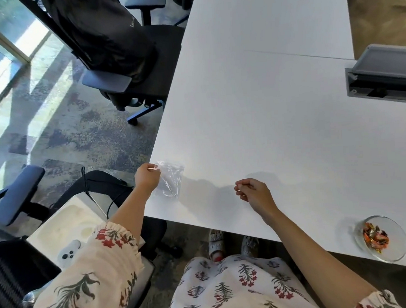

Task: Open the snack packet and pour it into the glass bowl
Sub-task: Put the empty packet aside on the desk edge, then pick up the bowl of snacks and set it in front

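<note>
Near the front edge of the white bench [278,115], far toward its right end: a shallow glass bowl [381,238], holding a small heap of orange, brown and dark snack pieces gathered on the bowl's left-middle, the rest of the glass bare. Standing on the bench, touching nothing else.

At the front left corner of the bench: a clear snack packet [170,180], see-through, crinkled, apparently empty, no pieces visible inside. Upper left corner of it pinched by the left hand [147,177], thumb and fingertips pressed together on the plastic. Body of the packet hanging down and to the right of that grip, over the bench corner; cannot tell whether lying on the surface or lifted just off it.

Right hand [254,192] above the bench near the front edge, between packet and bowl, well apart from both. Fingers curled loosely inward, thumb tip close against the index finger, nothing seen between them. Faint shadow on the surface beside it.

Along the right edge of the bench: a grey cable tray [383,73] with its lid raised. Left of the bench, on the floor: a black office chair [128,58] with a dark backpack on the seat.
</note>
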A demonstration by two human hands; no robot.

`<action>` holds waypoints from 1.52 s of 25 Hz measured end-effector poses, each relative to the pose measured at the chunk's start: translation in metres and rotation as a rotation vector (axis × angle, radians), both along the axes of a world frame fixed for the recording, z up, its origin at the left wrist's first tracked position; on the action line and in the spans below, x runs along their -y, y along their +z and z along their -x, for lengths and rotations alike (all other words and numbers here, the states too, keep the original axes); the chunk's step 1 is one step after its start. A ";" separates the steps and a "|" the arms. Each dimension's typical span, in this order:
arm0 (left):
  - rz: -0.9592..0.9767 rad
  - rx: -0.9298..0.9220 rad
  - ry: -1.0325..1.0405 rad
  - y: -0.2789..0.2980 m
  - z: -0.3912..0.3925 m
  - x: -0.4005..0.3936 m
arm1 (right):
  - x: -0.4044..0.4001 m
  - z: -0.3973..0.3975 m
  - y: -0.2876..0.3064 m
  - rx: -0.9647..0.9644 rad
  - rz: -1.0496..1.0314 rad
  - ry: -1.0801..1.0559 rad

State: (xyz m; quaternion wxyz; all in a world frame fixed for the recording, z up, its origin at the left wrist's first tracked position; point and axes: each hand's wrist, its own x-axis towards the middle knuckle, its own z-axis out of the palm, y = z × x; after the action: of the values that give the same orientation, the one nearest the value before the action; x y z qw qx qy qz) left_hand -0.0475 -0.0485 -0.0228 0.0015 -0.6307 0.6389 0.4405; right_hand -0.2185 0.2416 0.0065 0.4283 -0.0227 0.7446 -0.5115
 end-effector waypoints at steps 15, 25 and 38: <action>0.309 -0.170 -0.192 0.015 0.037 -0.062 | -0.034 0.019 -0.003 -0.061 0.010 -0.176; 0.265 -0.388 -0.402 0.026 0.152 -0.166 | -0.113 0.051 -0.001 -0.223 -0.024 -0.449; 0.021 -0.527 -0.876 0.039 0.253 -0.326 | -0.243 0.085 0.005 -0.441 -0.153 -0.873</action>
State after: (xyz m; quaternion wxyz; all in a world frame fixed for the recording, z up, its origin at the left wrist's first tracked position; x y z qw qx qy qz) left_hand -0.3002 0.2770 0.0163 0.0185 -0.1712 0.8263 0.5363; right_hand -0.3040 0.4842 0.0115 0.0068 0.2155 0.7929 -0.5699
